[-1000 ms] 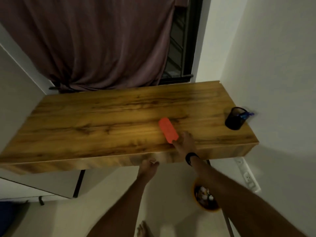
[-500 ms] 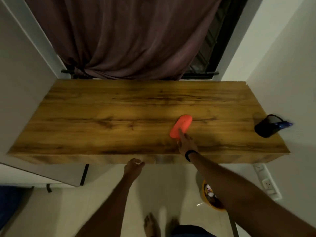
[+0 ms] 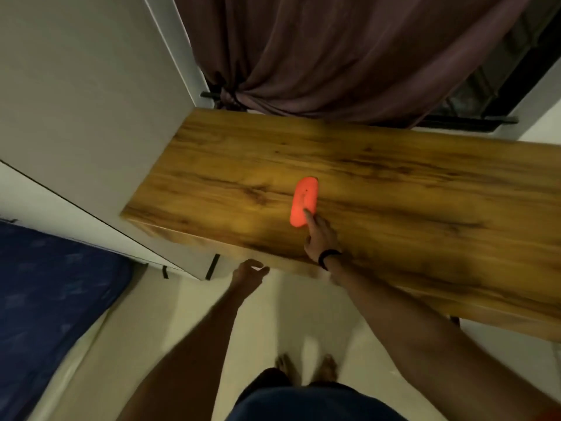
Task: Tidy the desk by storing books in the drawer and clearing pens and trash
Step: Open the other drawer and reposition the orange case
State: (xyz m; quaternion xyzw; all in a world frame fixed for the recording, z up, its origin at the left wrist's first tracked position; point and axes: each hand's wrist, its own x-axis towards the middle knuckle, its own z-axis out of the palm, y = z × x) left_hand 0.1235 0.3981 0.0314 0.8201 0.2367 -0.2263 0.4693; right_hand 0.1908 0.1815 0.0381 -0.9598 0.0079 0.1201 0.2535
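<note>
The right hand [image 3: 321, 238] presses straight fingers [image 3: 309, 214] on the orange cloth [image 3: 304, 202], so it should wipe the desk [image 3: 394, 189] in long strokes; the left hand [image 3: 247, 273] hangs loosely curled and holds nothing.

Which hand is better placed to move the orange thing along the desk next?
Right. The right hand is on the desk with a fingertip touching the orange oblong object. The left hand hangs below the desk's front edge, fingers loosely curled, holding nothing.

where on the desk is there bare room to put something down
Bare wood lies between the orange object and the desk's left end, along the curtain side, and right of the right hand. Only the patch around that hand and object is crowded.
</note>
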